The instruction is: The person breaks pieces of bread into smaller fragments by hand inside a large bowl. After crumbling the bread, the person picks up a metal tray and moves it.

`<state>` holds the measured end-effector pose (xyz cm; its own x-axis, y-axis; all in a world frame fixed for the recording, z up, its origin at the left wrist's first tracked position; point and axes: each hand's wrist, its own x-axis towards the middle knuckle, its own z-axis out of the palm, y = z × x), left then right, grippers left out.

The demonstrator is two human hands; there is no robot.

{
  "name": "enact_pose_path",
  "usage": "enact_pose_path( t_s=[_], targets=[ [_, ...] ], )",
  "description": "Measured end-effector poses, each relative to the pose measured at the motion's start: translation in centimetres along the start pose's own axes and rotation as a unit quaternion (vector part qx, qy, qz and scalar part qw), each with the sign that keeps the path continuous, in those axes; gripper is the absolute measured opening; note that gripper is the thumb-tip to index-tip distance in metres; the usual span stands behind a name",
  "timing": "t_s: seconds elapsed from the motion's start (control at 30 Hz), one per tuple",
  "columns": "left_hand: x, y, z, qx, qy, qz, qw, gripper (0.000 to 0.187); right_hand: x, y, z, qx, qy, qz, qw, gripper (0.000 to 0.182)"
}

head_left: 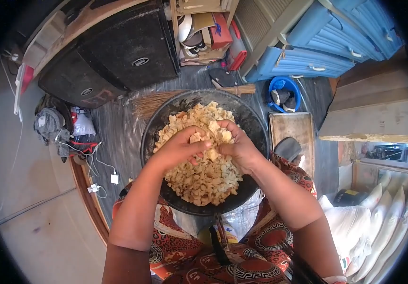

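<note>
A round black basin (151, 163) sits between my knees, filled with pale yellow-brown crumbly pieces (199, 184) that look like torn bread, though I cannot be sure. Over the middle of the heap, my left hand (182, 147) is closed with thumb and fingers pinching a pale chunk (195, 137). My right hand (240, 147) is close beside it, fingers curled round a larger pale chunk (223, 135). Some fingertips are hidden by the chunks. Finer, whiter bits (231, 176) show at the heap's right side.
A straw broom (154, 103) lies behind the basin. Black speakers (137, 52) stand at the back left. A blue bucket (285, 94) and a metal tray (293, 128) are to the right. White cables (102, 163) run along the floor at left.
</note>
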<state>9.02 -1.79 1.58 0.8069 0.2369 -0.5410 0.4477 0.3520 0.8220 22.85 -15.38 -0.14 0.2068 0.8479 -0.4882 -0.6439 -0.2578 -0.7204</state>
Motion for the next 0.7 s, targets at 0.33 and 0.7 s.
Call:
enact_pose_path(
  t_s=[0.33, 0.7],
  targets=[
    [1.2, -1.6, -0.9, 0.120, 0.046, 0.026, 0.991, 0.030, 0.3, 0.5, -0.3, -0.136, -0.022, -0.005, 0.990, 0.055],
    [0.8, -1.5, 0.9, 0.064, 0.008, 0.063, 0.996, 0.026, 0.3, 0.9, -0.2, -0.137, -0.003, -0.052, 0.989, 0.054]
  ],
)
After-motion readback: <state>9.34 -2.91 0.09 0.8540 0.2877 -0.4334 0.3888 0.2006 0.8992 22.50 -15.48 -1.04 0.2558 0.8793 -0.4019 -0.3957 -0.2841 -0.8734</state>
